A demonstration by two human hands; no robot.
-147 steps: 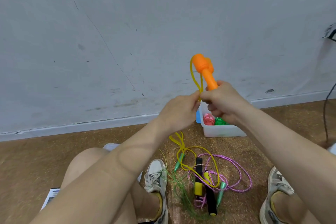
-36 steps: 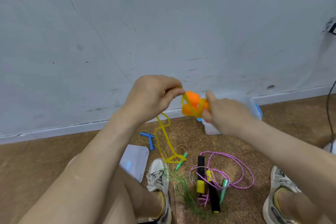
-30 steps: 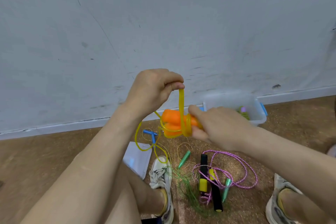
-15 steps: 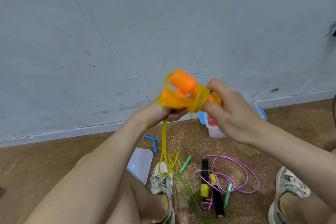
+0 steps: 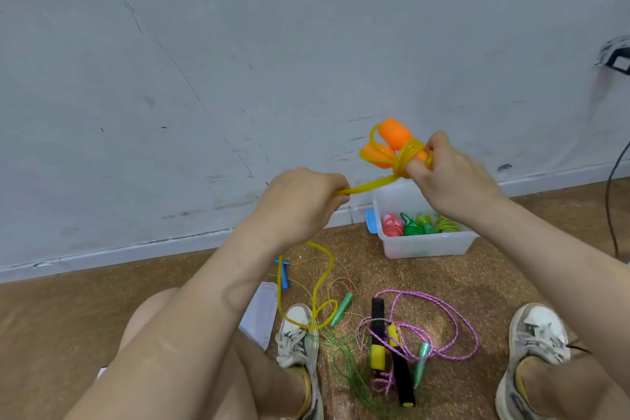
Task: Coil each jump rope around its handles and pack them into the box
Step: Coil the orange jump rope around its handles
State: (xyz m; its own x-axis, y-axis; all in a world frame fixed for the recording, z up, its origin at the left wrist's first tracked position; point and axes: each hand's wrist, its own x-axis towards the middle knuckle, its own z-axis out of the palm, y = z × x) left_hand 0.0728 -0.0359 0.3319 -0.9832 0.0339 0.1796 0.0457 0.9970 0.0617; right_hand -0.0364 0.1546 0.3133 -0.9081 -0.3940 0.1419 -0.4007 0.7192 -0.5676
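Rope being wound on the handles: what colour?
Translucent yellow; the rope running off the orange handles shows best in the head view.

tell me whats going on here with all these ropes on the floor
A person sitting on the floor is coiling a yellow jump rope around its orange handles. The right hand grips the handles, which already carry several turns. The left hand pinches the rope and pulls it taut, and the rest trails down to the floor. The clear box by the wall holds coiled ropes. A purple rope and a green-handled rope lie loose between the shoes.
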